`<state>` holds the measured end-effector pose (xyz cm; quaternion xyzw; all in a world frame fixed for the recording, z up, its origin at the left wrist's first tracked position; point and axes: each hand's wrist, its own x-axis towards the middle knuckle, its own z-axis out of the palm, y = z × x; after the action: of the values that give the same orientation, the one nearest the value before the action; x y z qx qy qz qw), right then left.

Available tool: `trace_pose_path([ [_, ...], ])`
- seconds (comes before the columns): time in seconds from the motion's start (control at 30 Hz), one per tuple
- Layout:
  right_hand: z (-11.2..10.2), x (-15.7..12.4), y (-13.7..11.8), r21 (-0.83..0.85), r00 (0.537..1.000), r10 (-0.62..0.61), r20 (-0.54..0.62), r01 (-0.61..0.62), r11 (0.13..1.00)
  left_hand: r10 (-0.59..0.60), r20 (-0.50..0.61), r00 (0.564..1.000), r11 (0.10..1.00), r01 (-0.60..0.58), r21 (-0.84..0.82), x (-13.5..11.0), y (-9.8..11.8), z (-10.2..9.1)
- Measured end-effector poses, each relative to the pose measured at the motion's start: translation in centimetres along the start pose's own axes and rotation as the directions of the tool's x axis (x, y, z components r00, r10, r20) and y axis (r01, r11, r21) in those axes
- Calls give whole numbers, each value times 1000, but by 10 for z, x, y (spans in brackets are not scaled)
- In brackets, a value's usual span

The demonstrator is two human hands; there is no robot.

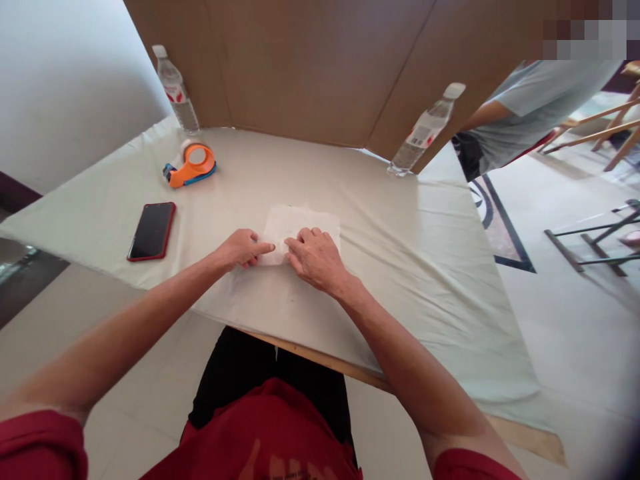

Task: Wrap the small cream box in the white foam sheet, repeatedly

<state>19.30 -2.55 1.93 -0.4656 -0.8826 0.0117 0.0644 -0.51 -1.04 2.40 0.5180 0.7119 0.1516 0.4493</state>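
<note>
A white paper tissue (305,223) lies flat on the pale cloth covering the table (400,253). My left hand (243,248) rests at the tissue's near left corner, fingers curled and the index finger pressing on the paper. Beside it, my right hand (315,257) lies on the near edge, fingers bent and pinching the paper's edge. The two hands almost touch.
A red-cased phone (151,231) lies at the left. An orange tape dispenser (193,164) sits further back. Two water bottles (175,88) (425,130) stand against a brown cardboard screen (310,67). Another person (530,107) sits behind it at the right. The table's wooden near edge (325,360) is close to my lap.
</note>
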Motion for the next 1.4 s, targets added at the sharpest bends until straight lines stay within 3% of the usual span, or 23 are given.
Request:
trace_pose_path([
  [0.17, -4, 2, -1, -13, 999, -7, 34, 8, 1000, -60, 115, 992, 998, 58, 23, 10, 13, 0],
  [0.3, -3, 3, 0, -19, 999, -10, 33, 10, 1000, -136, 251, 958, 991, 127, 51, 20, 20, -3],
  [0.47, -1, 3, 3, -20, 999, -30, 24, 31, 999, 28, 110, 993, 995, -39, 93, 18, 26, -5],
  [0.7, -2, 5, 2, -21, 999, -25, 23, 25, 999, -57, 51, 997, 979, 66, -195, 6, 30, 9],
  [1.03, -3, 11, 3, 81, 998, 34, 58, -39, 996, 14, 3, 1000, 944, -13, -329, 15, 37, 28],
  [1.27, -11, 13, 13, 220, 996, 25, 91, -44, 975, 143, 186, 972, 916, -60, -396, 8, 44, 25],
  [1.33, -13, 5, 23, 312, 1000, 11, 28, -19, 950, 178, 173, 969, 929, -107, -355, 5, 44, 24],
  [1.4, -12, -10, 36, 386, 991, 79, -106, -32, 922, 248, 142, 958, 942, -205, -264, 4, 41, 25],
])
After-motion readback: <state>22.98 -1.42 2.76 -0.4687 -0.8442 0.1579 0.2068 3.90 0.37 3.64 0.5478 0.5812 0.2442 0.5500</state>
